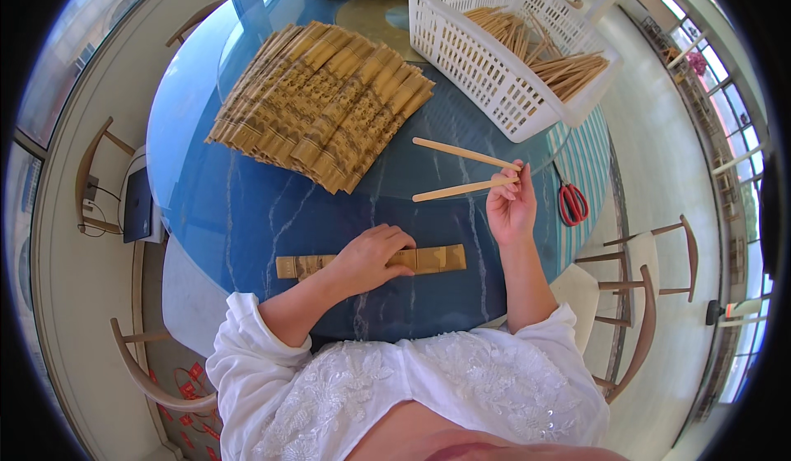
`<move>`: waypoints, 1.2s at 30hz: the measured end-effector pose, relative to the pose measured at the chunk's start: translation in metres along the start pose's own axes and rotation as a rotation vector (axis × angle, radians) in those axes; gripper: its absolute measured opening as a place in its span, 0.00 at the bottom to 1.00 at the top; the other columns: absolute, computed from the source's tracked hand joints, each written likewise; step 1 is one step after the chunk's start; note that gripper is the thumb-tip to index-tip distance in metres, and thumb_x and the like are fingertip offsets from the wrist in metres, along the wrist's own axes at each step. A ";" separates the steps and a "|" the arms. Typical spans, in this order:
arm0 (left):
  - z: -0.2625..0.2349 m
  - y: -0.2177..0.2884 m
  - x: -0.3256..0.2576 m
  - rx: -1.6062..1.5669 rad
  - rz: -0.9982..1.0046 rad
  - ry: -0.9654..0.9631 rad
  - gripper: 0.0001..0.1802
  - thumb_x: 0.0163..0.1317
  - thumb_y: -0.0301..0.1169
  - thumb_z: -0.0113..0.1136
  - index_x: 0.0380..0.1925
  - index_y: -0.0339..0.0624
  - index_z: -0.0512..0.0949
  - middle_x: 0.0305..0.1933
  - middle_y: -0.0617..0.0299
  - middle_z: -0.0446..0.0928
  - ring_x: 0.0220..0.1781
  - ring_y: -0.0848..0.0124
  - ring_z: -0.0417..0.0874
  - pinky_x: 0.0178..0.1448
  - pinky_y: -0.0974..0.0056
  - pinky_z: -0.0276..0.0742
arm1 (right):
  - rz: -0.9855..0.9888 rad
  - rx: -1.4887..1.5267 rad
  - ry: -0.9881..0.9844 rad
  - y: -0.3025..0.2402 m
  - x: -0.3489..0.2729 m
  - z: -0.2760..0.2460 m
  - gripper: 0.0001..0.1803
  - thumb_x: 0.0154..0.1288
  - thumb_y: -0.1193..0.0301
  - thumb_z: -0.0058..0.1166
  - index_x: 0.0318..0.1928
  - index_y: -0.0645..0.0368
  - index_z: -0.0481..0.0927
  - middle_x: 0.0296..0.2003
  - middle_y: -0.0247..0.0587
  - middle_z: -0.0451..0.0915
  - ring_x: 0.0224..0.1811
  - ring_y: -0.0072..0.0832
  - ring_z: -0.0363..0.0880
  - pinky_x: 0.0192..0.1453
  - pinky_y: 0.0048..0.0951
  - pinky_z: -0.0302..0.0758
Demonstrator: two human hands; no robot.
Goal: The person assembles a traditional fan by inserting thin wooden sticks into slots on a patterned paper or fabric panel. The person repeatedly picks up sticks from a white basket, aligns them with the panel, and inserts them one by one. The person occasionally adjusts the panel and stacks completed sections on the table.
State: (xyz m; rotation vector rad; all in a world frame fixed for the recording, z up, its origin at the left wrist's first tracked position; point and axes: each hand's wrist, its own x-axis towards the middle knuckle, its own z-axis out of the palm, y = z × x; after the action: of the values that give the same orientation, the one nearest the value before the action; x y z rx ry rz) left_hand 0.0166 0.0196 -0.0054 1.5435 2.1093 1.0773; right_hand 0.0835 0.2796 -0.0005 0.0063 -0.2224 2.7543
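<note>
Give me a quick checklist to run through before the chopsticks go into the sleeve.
1. Right hand grips both chopsticks: ok, held at one end.
2. Chopsticks aligned: not ok, tips splay apart.
3. Left hand pins the sleeve flat on the table: ok.
4. Sleeve mouth open: cannot tell.
5. Path from chopsticks to sleeve clear: ok, bare table between them.
6. Scissors out of the way: ok, right of the hand.

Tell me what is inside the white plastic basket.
The white basket holds a loose pile of plain wooden chopsticks, lying mostly along its length. Its perforated near wall and the pile itself hide the bottom, so whether anything lies underneath cannot be seen.
</note>
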 end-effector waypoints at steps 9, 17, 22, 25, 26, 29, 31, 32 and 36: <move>0.000 0.003 -0.001 -0.048 0.000 0.060 0.15 0.50 0.31 0.66 0.37 0.40 0.75 0.37 0.55 0.75 0.43 0.56 0.76 0.48 0.58 0.73 | 0.032 -0.021 -0.022 0.003 0.000 -0.002 0.12 0.74 0.65 0.39 0.40 0.62 0.72 0.27 0.38 0.70 0.26 0.20 0.66 0.28 0.16 0.69; -0.002 0.000 0.001 -0.095 -0.040 0.109 0.08 0.52 0.28 0.64 0.28 0.38 0.75 0.32 0.57 0.75 0.37 0.58 0.77 0.42 0.60 0.75 | 0.027 -0.036 -0.023 0.002 0.002 -0.004 0.13 0.74 0.66 0.40 0.40 0.64 0.72 0.27 0.38 0.71 0.26 0.21 0.66 0.28 0.17 0.69; 0.001 -0.007 0.001 -0.065 0.015 0.120 0.06 0.55 0.28 0.61 0.28 0.37 0.76 0.31 0.56 0.76 0.37 0.58 0.77 0.42 0.60 0.74 | 0.029 -0.035 -0.030 0.002 0.005 -0.006 0.12 0.74 0.67 0.40 0.39 0.64 0.72 0.27 0.38 0.72 0.26 0.21 0.66 0.28 0.17 0.69; 0.001 -0.006 0.004 -0.043 0.039 0.137 0.05 0.56 0.28 0.59 0.29 0.37 0.77 0.32 0.56 0.76 0.37 0.58 0.77 0.42 0.60 0.75 | 0.024 -0.048 -0.033 0.001 0.006 -0.006 0.12 0.74 0.67 0.40 0.40 0.64 0.72 0.27 0.38 0.71 0.26 0.21 0.66 0.28 0.17 0.68; 0.001 -0.005 0.004 -0.048 0.027 0.132 0.05 0.57 0.28 0.58 0.30 0.37 0.78 0.32 0.56 0.77 0.38 0.57 0.77 0.43 0.59 0.75 | 0.025 -0.051 -0.033 -0.001 0.006 -0.007 0.12 0.74 0.67 0.40 0.40 0.63 0.72 0.27 0.38 0.71 0.26 0.21 0.66 0.28 0.17 0.68; 0.005 -0.011 0.003 -0.032 -0.021 0.180 0.05 0.57 0.27 0.58 0.31 0.36 0.78 0.33 0.55 0.77 0.38 0.57 0.78 0.43 0.59 0.75 | 0.014 -0.091 -0.046 -0.006 0.008 -0.016 0.12 0.74 0.66 0.41 0.40 0.63 0.72 0.28 0.38 0.70 0.26 0.20 0.65 0.28 0.17 0.67; 0.003 -0.014 0.003 0.006 -0.014 0.171 0.05 0.57 0.26 0.58 0.32 0.36 0.78 0.33 0.55 0.77 0.37 0.56 0.78 0.43 0.59 0.75 | -0.001 -0.092 -0.023 -0.007 0.009 -0.016 0.11 0.73 0.67 0.41 0.40 0.63 0.73 0.28 0.38 0.70 0.25 0.19 0.64 0.28 0.17 0.66; 0.002 -0.014 0.003 0.003 -0.045 0.173 0.05 0.57 0.26 0.58 0.32 0.36 0.79 0.32 0.54 0.77 0.37 0.57 0.78 0.42 0.60 0.74 | -0.014 -0.116 -0.015 -0.008 0.010 -0.018 0.11 0.73 0.68 0.42 0.40 0.64 0.73 0.28 0.37 0.71 0.25 0.19 0.65 0.28 0.17 0.66; 0.001 -0.013 0.004 0.000 -0.077 0.163 0.06 0.56 0.28 0.61 0.32 0.38 0.81 0.30 0.55 0.77 0.34 0.59 0.77 0.40 0.62 0.74 | -0.045 -0.187 -0.026 -0.011 0.013 -0.022 0.11 0.71 0.68 0.45 0.40 0.64 0.73 0.28 0.37 0.71 0.25 0.19 0.66 0.28 0.17 0.66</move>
State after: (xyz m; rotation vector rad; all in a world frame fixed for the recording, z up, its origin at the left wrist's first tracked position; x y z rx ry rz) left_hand 0.0069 0.0221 -0.0142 1.4043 2.2556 1.2126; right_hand 0.0763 0.2973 -0.0201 -0.0017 -0.4797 2.6797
